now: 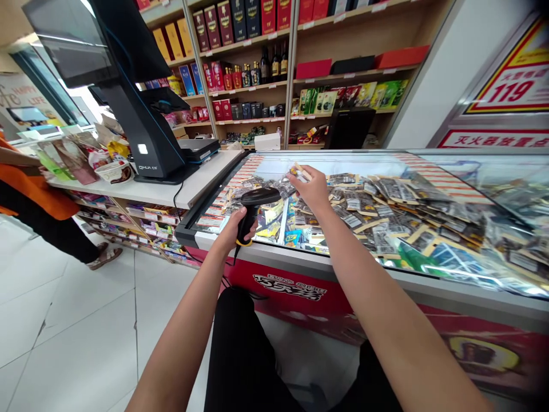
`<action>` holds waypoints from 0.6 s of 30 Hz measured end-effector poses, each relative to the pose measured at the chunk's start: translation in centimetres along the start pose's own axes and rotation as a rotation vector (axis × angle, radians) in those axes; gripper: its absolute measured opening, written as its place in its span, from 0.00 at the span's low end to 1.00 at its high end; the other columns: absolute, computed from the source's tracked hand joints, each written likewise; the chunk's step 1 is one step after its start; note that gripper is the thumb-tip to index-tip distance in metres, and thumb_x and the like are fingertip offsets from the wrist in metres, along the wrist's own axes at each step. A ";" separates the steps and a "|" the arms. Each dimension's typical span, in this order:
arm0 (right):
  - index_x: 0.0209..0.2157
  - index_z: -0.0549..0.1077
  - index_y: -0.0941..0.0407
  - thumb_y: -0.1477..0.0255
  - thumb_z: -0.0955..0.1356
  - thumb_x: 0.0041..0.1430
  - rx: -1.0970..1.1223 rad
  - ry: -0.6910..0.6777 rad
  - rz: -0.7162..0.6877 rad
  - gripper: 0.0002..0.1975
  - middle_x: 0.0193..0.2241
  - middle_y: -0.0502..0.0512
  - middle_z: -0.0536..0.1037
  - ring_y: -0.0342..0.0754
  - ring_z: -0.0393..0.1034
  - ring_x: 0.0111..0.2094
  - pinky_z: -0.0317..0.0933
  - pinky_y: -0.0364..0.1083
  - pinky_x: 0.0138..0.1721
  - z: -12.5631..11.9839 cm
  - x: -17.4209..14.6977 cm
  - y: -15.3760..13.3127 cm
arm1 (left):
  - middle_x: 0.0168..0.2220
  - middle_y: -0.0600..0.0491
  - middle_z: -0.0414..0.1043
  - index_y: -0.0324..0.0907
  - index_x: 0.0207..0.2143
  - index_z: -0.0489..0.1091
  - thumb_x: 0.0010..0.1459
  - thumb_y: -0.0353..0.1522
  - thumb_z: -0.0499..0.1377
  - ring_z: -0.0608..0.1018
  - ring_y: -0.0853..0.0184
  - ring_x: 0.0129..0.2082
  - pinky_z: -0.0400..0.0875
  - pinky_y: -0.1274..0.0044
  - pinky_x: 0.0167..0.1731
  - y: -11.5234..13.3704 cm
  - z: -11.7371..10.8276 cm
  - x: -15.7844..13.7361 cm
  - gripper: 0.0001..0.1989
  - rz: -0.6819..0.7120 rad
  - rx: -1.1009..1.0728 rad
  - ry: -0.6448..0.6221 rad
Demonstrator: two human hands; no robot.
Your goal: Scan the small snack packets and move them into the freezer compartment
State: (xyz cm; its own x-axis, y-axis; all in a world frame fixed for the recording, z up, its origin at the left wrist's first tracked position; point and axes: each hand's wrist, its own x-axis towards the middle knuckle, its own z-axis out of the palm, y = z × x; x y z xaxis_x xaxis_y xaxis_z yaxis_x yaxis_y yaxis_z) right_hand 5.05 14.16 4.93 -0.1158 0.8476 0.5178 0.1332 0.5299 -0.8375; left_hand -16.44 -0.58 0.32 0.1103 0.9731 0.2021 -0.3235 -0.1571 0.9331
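Observation:
My left hand [240, 228] is wrapped round the handle of a black barcode scanner [261, 196], whose head points to the right. Its cord hangs down over the front edge of the freezer. In my right hand [312, 186] is a small clear packet [288, 182], pinched by its edge just off the scanner's front end. What the packet contains is too small to make out. Many similar dark packets with tan edges [394, 194] lie spread over the glass top of the chest freezer [300, 260], under and to the right of my hands.
To the left, a counter [189, 191] carries a black checkout terminal [146, 114] and a paper bowl [115, 171]. A person in orange and black [43, 194] stands at far left. Behind the freezer, shelves [249, 40] hold boxes and bottles.

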 end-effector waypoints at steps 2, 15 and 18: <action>0.49 0.82 0.56 0.52 0.75 0.56 0.000 0.018 -0.015 0.27 0.43 0.61 0.84 0.57 0.79 0.33 0.79 0.59 0.40 -0.7 0.2 0.2 | 0.21 0.58 0.67 0.40 0.40 0.70 0.56 0.60 0.65 0.60 0.76 0.12 0.47 0.80 0.13 0.1 -0.2 0.1 0.31 -0.039 0.002 -0.049; 0.48 0.82 0.56 0.58 0.74 0.58 -0.074 0.049 -0.128 0.21 0.49 0.64 0.84 0.66 0.78 0.55 0.71 0.63 0.59 -1.8 1.0 0.6 | 0.21 0.57 0.66 0.41 0.33 0.67 0.58 0.59 0.65 0.60 0.77 0.12 0.49 0.81 0.14 0.6 0.3 0.2 0.29 -0.083 0.071 -0.113; 0.45 0.82 0.57 0.58 0.74 0.58 -0.072 0.075 -0.150 0.19 0.46 0.65 0.84 0.64 0.79 0.52 0.71 0.62 0.59 -1.8 1.0 0.7 | 0.21 0.58 0.66 0.40 0.38 0.69 0.59 0.58 0.64 0.60 0.77 0.12 0.49 0.81 0.14 0.5 0.0 0.2 0.29 -0.076 0.058 -0.112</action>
State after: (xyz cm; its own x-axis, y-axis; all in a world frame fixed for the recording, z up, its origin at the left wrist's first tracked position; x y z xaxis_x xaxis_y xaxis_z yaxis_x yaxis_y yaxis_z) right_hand 6.78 15.42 5.18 -0.0659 0.7571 0.6500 0.1902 0.6490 -0.7367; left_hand -16.55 -0.48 0.79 0.2372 0.9583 0.1595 -0.2559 -0.0967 0.9619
